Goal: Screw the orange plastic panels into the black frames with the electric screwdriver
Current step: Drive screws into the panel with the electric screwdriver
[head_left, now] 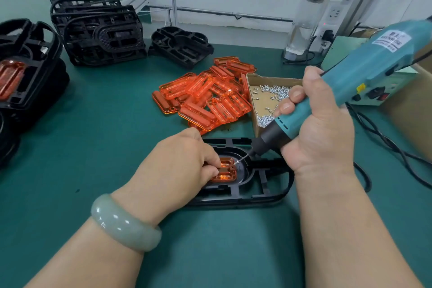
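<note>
A black frame [264,184] lies on the green mat in front of me with an orange panel [228,172] seated in its oval recess. My left hand [180,166] rests on the frame, its fingers curled over the panel's left part and holding it down. My right hand [320,121] grips the teal electric screwdriver [364,70], tilted down to the left. Its bit [242,159] carries a small screw at the panel's upper right corner.
A heap of loose orange panels [205,96] lies behind the frame, beside a cardboard tray of screws [268,96]. Stacks of black frames [98,30] stand at the back left; frames with orange panels fitted [21,77] sit at the far left. A power unit [374,91] and cables lie right.
</note>
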The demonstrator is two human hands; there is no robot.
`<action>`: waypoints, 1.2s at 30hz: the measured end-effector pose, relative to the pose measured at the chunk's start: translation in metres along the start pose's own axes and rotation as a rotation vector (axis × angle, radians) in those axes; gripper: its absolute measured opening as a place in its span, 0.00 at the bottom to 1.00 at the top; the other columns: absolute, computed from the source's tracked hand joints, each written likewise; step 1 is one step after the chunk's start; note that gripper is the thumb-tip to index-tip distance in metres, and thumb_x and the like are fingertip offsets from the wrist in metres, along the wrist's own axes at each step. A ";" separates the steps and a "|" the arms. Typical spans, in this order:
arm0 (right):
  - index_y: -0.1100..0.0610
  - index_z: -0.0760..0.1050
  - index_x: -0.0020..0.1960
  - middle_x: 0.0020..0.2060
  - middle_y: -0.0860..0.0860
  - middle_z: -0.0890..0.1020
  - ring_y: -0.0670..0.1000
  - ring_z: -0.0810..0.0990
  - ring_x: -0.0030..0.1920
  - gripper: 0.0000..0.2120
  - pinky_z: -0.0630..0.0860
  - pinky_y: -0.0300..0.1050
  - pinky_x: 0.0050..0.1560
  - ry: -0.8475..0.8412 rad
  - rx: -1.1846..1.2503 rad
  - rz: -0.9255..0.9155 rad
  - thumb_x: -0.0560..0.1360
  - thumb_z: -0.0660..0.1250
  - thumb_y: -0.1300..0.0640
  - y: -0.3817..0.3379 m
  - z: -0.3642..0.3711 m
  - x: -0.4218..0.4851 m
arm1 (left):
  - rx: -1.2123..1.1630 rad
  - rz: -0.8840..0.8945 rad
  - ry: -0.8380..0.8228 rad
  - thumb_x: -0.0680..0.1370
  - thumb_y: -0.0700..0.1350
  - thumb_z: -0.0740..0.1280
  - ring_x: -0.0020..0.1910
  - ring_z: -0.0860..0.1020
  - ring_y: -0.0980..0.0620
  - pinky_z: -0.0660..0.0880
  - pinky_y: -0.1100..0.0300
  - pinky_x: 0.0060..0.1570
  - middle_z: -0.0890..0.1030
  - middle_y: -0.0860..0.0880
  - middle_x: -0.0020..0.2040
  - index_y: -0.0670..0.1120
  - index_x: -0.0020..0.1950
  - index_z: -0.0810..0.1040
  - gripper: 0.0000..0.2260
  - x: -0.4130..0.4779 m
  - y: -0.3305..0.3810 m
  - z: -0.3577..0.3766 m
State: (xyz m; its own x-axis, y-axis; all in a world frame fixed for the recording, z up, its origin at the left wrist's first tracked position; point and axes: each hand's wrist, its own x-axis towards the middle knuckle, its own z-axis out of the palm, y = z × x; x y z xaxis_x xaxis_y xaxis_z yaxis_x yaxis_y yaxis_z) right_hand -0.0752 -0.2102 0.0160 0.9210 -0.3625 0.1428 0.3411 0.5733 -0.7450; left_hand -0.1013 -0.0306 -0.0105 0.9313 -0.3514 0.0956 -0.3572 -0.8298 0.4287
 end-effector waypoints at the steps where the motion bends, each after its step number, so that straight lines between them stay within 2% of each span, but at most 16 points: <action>1: 0.54 0.72 0.46 0.28 0.48 0.72 0.47 0.70 0.26 0.03 0.70 0.39 0.30 -0.013 -0.003 -0.003 0.77 0.66 0.60 -0.001 0.000 0.000 | 0.002 -0.001 -0.002 0.74 0.52 0.69 0.41 0.72 0.55 0.66 0.63 0.42 0.70 0.56 0.44 0.59 0.51 0.82 0.07 0.000 0.000 0.000; 17: 0.56 0.73 0.48 0.28 0.48 0.72 0.46 0.71 0.26 0.05 0.70 0.38 0.29 -0.123 -0.089 -0.037 0.73 0.66 0.61 0.000 0.007 -0.007 | -0.023 -0.006 0.000 0.74 0.51 0.69 0.42 0.73 0.54 0.69 0.62 0.44 0.71 0.56 0.45 0.58 0.50 0.82 0.07 -0.001 0.000 0.000; 23: 0.57 0.72 0.51 0.29 0.48 0.74 0.48 0.71 0.26 0.07 0.70 0.40 0.31 -0.214 -0.152 -0.064 0.73 0.66 0.60 0.002 0.011 -0.011 | -0.022 -0.001 0.008 0.74 0.51 0.69 0.41 0.73 0.55 0.69 0.62 0.43 0.70 0.56 0.44 0.58 0.50 0.83 0.07 0.000 0.000 0.002; 27: 0.56 0.73 0.51 0.31 0.48 0.73 0.48 0.71 0.26 0.07 0.69 0.39 0.30 -0.333 -0.161 -0.059 0.74 0.67 0.59 0.004 0.016 -0.010 | -0.016 0.016 0.021 0.74 0.50 0.69 0.42 0.74 0.53 0.71 0.59 0.45 0.71 0.56 0.44 0.57 0.50 0.83 0.06 0.000 0.000 0.002; 32: 0.56 0.74 0.54 0.30 0.47 0.73 0.47 0.71 0.26 0.18 0.70 0.39 0.32 -0.530 -0.142 -0.036 0.69 0.75 0.52 0.007 0.021 -0.008 | -0.020 0.062 0.031 0.73 0.52 0.69 0.43 0.74 0.53 0.73 0.55 0.45 0.73 0.56 0.43 0.58 0.50 0.82 0.07 -0.001 0.002 0.000; 34: 0.56 0.74 0.55 0.30 0.47 0.72 0.47 0.71 0.27 0.22 0.70 0.39 0.32 -0.556 -0.125 -0.029 0.67 0.75 0.47 0.007 0.022 -0.008 | -0.019 0.076 0.031 0.74 0.52 0.68 0.44 0.74 0.53 0.73 0.55 0.45 0.73 0.56 0.44 0.58 0.50 0.82 0.07 -0.001 0.004 0.001; 36: 0.56 0.74 0.56 0.29 0.48 0.72 0.47 0.71 0.26 0.21 0.70 0.39 0.32 -0.528 -0.110 -0.029 0.68 0.75 0.50 0.005 0.021 -0.009 | -0.003 0.073 0.030 0.74 0.52 0.67 0.46 0.74 0.53 0.72 0.56 0.46 0.74 0.55 0.44 0.57 0.51 0.82 0.08 0.001 0.005 0.003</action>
State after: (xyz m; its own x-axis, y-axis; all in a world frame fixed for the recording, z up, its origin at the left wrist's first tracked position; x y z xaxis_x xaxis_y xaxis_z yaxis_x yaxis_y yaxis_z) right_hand -0.0773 -0.1889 0.0241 0.8904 0.0584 0.4515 0.3722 0.4776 -0.7958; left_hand -0.1027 -0.0360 -0.0112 0.9043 -0.3982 0.1537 -0.4244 -0.8008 0.4226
